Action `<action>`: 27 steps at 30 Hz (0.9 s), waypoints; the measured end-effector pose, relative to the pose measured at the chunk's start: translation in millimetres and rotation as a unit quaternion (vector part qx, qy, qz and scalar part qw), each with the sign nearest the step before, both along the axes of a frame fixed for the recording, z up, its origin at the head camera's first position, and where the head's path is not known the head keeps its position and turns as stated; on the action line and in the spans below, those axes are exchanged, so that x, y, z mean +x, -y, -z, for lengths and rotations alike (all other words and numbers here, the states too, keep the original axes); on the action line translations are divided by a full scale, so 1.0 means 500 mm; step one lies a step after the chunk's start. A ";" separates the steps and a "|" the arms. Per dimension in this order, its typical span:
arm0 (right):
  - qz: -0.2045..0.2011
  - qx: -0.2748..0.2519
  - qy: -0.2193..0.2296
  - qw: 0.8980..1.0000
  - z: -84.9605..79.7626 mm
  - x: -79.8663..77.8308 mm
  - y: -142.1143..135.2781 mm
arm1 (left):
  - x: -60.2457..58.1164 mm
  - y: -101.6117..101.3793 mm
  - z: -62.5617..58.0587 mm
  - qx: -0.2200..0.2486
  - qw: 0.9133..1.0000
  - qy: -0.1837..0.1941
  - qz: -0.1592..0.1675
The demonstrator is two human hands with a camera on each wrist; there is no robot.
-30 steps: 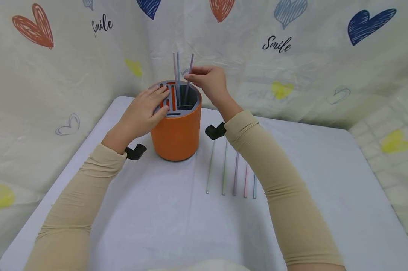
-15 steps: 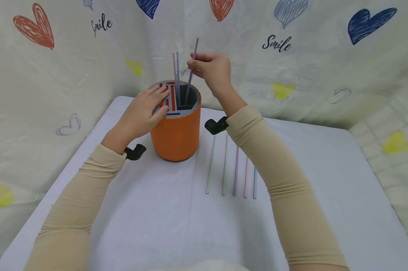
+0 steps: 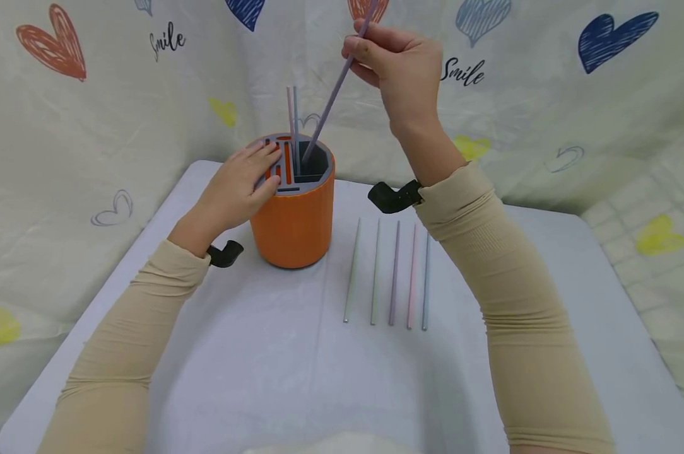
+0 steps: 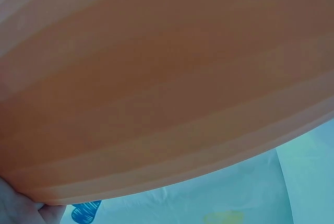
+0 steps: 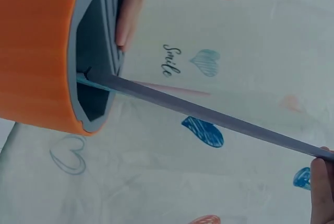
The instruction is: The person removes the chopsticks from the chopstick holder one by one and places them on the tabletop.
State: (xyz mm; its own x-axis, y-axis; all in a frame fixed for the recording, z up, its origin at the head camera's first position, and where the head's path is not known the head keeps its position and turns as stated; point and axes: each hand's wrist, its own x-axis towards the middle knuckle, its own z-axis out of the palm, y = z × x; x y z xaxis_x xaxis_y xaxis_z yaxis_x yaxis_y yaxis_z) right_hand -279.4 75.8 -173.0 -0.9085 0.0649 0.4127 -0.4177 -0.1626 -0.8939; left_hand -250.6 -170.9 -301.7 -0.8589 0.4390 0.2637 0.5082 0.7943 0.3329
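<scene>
My right hand (image 3: 407, 79) pinches a purple chopstick (image 3: 330, 104) near its upper end, between thumb and fingers. The chopstick slants down to the left, its lower end within the large dark opening of an orange knife holder (image 3: 292, 233). In the right wrist view, the chopstick (image 5: 198, 114) runs from that opening to my fingertips. My left hand (image 3: 236, 186) rests with spread fingers on the slotted grey top (image 3: 291, 189). A pink chopstick (image 3: 289, 110) and a blue chopstick (image 3: 296, 113) stand upright in the same opening. The holder's orange wall (image 4: 167, 78) fills most of the left wrist view.
Several chopsticks lie side by side on the white table (image 3: 296, 378), right of the holder: green, purple (image 3: 395, 274), pink (image 3: 412, 277) and blue (image 3: 426, 284). A curtain (image 3: 524, 126) printed with hearts hangs behind the table.
My right hand has risen and moved to the right, drawing the purple chopstick up, so more of it shows above the holder and it leans further right. My left hand has stayed on the holder.
</scene>
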 end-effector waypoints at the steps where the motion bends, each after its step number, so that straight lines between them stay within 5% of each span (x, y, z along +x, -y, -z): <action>1: 0.002 -0.010 -0.005 1.000 -0.006 0.004 -0.006 | 0.000 0.000 0.000 0.001 1.000 0.000 0.000; 7: 0.019 -0.068 -0.004 0.997 -0.027 0.029 -0.045 | 0.001 0.002 0.003 0.004 1.000 0.000 -0.005; 13: 0.040 -0.107 0.040 0.993 -0.005 0.035 -0.108 | 0.000 0.000 0.003 0.005 1.000 0.001 -0.004; 17: 0.032 -0.121 0.115 0.985 0.033 0.028 -0.152 | 0.000 -0.002 0.001 0.006 1.000 0.002 -0.003; 27: 0.021 -0.037 0.246 0.968 0.156 0.033 -0.248 | 0.000 0.001 0.005 0.009 1.000 -0.001 -0.003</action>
State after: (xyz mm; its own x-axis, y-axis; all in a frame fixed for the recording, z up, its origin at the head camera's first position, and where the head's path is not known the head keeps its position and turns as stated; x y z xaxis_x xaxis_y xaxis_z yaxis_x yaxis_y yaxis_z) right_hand -262.8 199.7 -251.2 -0.9901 0.1183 -0.0756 0.0474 -0.2251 -0.9732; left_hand -250.4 -171.2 -304.3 -0.8609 0.4296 0.2726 0.5044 0.7909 0.3464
